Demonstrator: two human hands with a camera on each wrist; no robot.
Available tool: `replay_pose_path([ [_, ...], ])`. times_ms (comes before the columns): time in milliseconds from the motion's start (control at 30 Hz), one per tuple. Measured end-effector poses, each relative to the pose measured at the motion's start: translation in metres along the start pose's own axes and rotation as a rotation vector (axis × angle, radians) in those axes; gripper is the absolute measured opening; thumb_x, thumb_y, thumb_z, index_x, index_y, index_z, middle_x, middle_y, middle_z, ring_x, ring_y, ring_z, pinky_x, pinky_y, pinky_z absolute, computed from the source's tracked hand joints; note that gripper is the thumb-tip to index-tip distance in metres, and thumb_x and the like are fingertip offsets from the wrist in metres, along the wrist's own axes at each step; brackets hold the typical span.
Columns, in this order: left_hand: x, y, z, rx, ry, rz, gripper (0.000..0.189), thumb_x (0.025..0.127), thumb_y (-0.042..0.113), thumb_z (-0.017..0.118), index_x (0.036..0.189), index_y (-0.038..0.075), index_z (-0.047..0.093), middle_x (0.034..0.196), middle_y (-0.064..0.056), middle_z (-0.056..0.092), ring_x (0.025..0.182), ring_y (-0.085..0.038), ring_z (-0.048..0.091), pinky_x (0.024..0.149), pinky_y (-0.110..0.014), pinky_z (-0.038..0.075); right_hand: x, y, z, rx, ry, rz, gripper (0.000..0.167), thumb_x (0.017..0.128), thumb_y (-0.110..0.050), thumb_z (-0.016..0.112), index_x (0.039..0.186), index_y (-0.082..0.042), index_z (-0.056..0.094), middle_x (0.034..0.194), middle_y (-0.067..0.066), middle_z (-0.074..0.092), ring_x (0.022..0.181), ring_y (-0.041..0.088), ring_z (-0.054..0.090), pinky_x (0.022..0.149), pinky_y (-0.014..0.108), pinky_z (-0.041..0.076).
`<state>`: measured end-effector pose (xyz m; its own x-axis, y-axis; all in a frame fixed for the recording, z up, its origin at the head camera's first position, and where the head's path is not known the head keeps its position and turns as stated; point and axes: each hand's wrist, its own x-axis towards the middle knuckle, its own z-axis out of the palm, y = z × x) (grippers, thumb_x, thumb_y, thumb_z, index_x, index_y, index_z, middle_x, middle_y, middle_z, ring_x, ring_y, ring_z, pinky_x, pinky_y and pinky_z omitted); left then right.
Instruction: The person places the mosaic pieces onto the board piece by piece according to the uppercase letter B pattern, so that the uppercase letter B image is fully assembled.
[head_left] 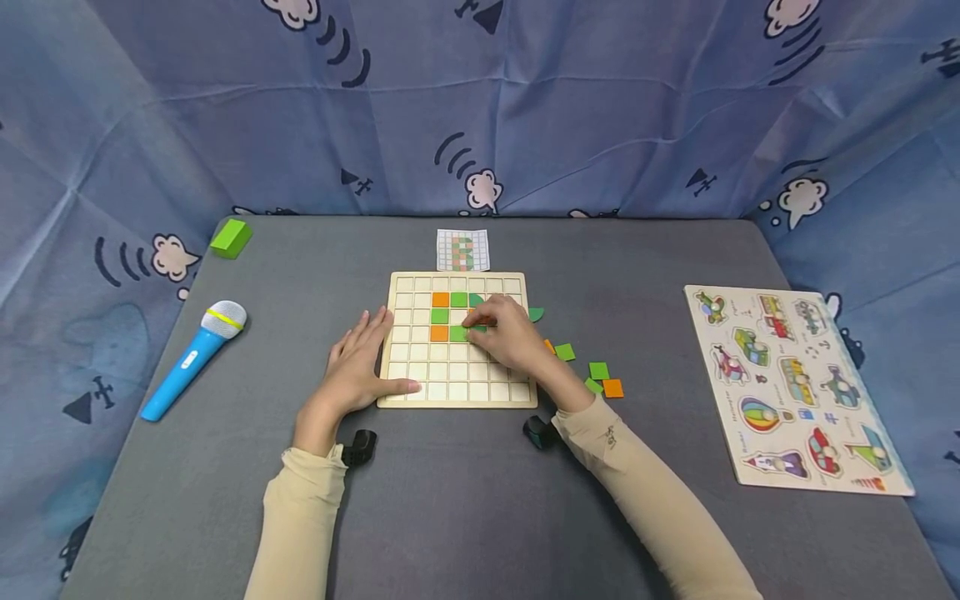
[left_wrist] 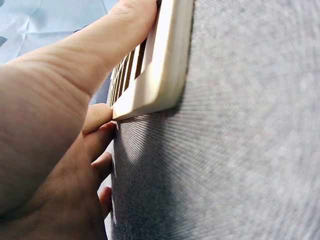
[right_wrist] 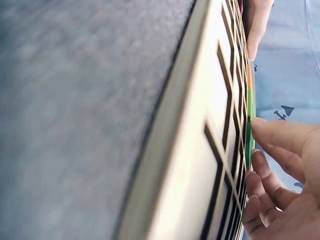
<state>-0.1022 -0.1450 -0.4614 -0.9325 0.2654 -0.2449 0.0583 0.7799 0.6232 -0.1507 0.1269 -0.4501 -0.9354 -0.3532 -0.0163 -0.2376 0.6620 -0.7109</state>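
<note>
**Legible text: none**

No word, brand or number is reading clearly in any view. Tiny print is running beside the pictures on the picture board (head_left: 798, 392) (too small to make out). The small card (head_left: 462, 250) is carrying a printed grid with a green and orange-pink pattern. A white patch is showing on the blue microphone (head_left: 182, 372); any marking there is escaping resolution.

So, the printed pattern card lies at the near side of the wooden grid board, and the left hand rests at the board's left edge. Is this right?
Not quite: the head view shows the printed pattern card at the far side of the wooden grid board. The left hand does rest at the board's left edge.
</note>
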Motion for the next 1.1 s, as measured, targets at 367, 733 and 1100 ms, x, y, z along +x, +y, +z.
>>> replay_pose_path([
  [367, -0.001, 0.002, -0.001, -0.002, -0.004, 0.006, 0.124, 0.083, 0.049, 0.089, 0.172, 0.011, 0.012, 0.181, -0.007, 0.005, 0.168, -0.033, -0.003, 0.131, -0.060, 0.003, -0.031, 0.019, -0.025, 0.021, -0.031, 0.003, 0.025, 0.099, -0.015, 0.073, 0.122, -0.006, 0.079, 0.122, 0.013, 0.067, 0.108, 0.029, 0.051, 0.092, 0.042, 0.040],
  [733, -0.001, 0.001, -0.001, -0.002, -0.002, 0.011, 0.124, 0.083, 0.049, 0.089, 0.172, 0.011, 0.012, 0.181, -0.007, 0.005, 0.168, -0.033, -0.003, 0.131, -0.061, 0.003, -0.058, 0.044, -0.056, 0.043, -0.074, 0.086, 0.033, 0.101, -0.017, 0.073, 0.134, -0.009, 0.074, 0.129, 0.015, 0.061, 0.114, 0.031, 0.051, 0.103, 0.053, 0.041],
  [1100, -0.002, 0.000, 0.000, -0.005, -0.001, 0.003, 0.124, 0.083, 0.049, 0.090, 0.172, 0.012, 0.011, 0.181, -0.006, 0.005, 0.168, -0.032, -0.003, 0.132, -0.061, 0.002, -0.073, 0.058, -0.073, 0.032, -0.153, 0.115, 0.056, 0.088, -0.012, 0.088, 0.140, -0.007, 0.069, 0.137, 0.018, 0.057, 0.122, 0.035, 0.054, 0.107, 0.056, 0.046],
])
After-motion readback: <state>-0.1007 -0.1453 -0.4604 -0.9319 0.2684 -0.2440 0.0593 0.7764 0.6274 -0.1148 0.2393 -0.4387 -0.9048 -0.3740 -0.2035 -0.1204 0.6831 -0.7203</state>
